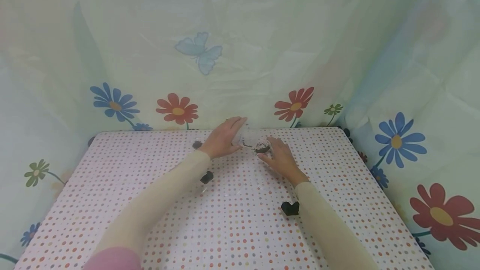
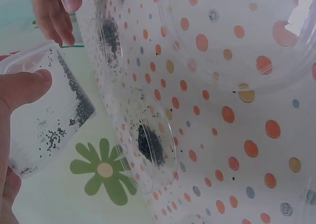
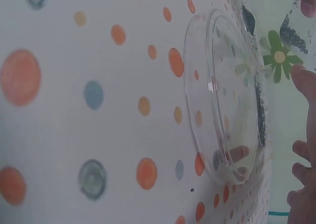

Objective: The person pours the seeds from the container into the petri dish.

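Between its thumb and fingers, my left hand holds a small clear plastic container, tilted, with black grains gathered along one side. Below it on the table, a round clear dish carries a small heap of black grains. Farther right, another clear dish with black grains stands beside my right hand. That hand's fingers are spread around the dish, loosely bent, gripping nothing visible. Nearer to me lies a larger round clear dish, with nothing in it.
Dotted paper covers the table. Black angular pieces lie by the right forearm, with another black piece by the left wrist. A dark heap sits left of the left hand. A flowered curtain hangs right behind the table.
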The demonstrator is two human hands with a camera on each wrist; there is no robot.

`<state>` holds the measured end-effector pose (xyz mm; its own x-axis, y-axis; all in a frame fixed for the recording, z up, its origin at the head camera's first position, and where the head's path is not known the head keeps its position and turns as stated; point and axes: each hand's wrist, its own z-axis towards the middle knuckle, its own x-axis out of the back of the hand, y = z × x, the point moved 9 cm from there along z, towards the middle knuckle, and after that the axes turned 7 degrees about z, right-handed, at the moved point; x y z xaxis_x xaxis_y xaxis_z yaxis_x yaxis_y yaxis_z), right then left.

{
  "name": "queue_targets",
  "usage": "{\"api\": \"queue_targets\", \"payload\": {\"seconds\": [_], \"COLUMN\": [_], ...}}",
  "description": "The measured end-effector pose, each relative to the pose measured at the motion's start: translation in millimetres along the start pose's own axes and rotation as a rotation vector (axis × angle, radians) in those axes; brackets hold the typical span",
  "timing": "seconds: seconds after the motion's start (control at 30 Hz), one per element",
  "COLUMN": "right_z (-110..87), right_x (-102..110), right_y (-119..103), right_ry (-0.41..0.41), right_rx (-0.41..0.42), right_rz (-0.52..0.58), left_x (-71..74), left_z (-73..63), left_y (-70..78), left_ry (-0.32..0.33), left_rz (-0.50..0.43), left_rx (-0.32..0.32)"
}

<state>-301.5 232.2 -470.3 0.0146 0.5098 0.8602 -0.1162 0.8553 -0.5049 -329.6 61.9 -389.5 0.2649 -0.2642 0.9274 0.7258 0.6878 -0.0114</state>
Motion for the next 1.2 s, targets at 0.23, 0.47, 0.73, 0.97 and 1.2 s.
{"api": "queue_targets", "payload": {"seconds": [0.23,0.47,0.73,0.97,1.2], "right_z": [-2.3,-6.8,-8.6,-5.6,0.0], "right_x": [1.5,3.7,4.7,6.7,0.5], "right_y": [-3.9,-13.7,-23.9,-42.0,-60.5], "right_ry": [-0.001,0.019,0.020,0.028,-0.007], "right_rx": [0.007,0.044,0.058,0.107,0.135], "right_rz": [0.004,0.023,0.075,0.092,0.119], "left_x": [2.8,9.0,7.7,11.5,19.8], "left_z": [-8.6,-16.6,-19.7,-29.8,-43.6], "left_y": [-4.7,-7.8,-10.5,-15.5,-25.8], "left_ry": [-0.013,-0.022,-0.022,-0.068,-0.049], "left_rz": [-0.029,-0.071,-0.079,-0.115,-0.155], "left_rx": [0.007,0.004,-0.006,0.022,0.051]}}
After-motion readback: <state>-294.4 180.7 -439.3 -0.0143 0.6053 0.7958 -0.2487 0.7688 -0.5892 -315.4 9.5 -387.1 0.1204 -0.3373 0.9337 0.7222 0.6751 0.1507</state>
